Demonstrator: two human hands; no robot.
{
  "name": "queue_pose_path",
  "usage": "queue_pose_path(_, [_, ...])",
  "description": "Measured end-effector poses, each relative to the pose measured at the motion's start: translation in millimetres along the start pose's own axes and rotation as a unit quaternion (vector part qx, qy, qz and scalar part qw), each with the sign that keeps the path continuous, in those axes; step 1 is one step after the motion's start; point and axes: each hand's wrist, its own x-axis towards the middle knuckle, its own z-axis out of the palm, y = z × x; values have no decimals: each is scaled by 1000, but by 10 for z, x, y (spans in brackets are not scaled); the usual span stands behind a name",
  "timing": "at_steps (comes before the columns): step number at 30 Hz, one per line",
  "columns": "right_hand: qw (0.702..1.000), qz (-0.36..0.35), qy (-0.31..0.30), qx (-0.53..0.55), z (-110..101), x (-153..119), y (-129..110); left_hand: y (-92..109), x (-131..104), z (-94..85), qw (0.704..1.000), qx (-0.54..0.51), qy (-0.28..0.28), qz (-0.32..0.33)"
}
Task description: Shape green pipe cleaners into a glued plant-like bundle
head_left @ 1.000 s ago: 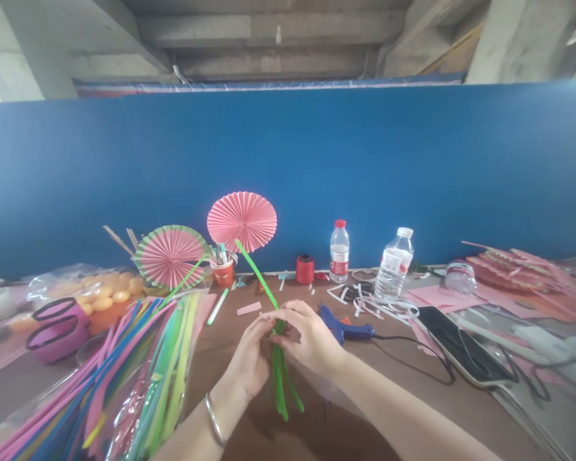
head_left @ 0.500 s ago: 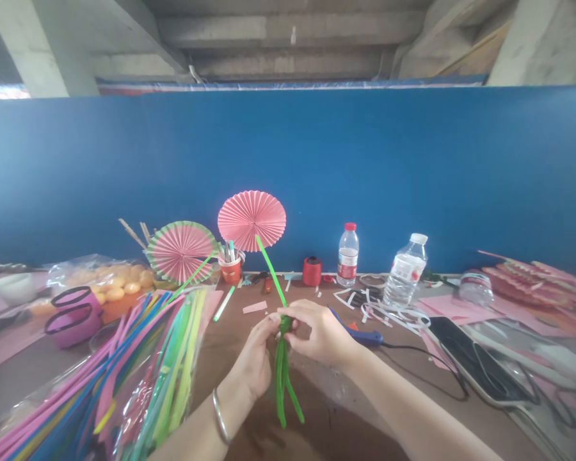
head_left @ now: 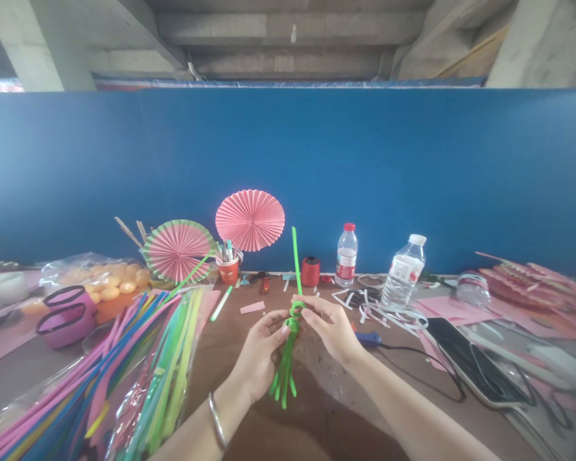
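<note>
Between my two hands, over the brown table, is a green pipe-cleaner bundle point(head_left: 285, 370) with several ends hanging down and a coiled, knotted top. My left hand point(head_left: 262, 349), with a silver bangle on the wrist, pinches the bundle at its knot from the left. My right hand point(head_left: 333, 330) holds the loops of a green pipe cleaner point(head_left: 296, 259) just above the knot; its straight free end points up. Some fingertips are hidden behind the green coils.
Colourful pipe cleaners point(head_left: 173, 378) lie at the left, near purple rings point(head_left: 70, 323). Behind stand pink paper fans point(head_left: 250, 219), a pen cup point(head_left: 228, 270), a red spool point(head_left: 310, 272) and bottles point(head_left: 346, 259). A blue-handled tool point(head_left: 367, 339) and a phone point(head_left: 470, 362) lie right.
The green bundle and its upright end have shifted right and the end now stands nearly vertical. Loops show above the knot, and my right hand has moved slightly right, its fingers on them.
</note>
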Motion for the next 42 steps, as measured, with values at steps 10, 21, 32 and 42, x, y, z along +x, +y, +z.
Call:
queue_pose_path(10, [976,-31,160,-142,-587,57,-247,18,-1,-23,999,34,14,-3])
queue_pose_path(21, [859,42,44,-508,-1436,-99,232,-11,8,-57,998,36,41,-7])
queue_pose_path(32, [820,87,-41,-565,-1311,89,495,-19,2,-57,998,47,46,-23])
queue_pose_path(42, [810,82,-181,-551,-1091,-265,495,-100,27,-89,983,173,59,-23])
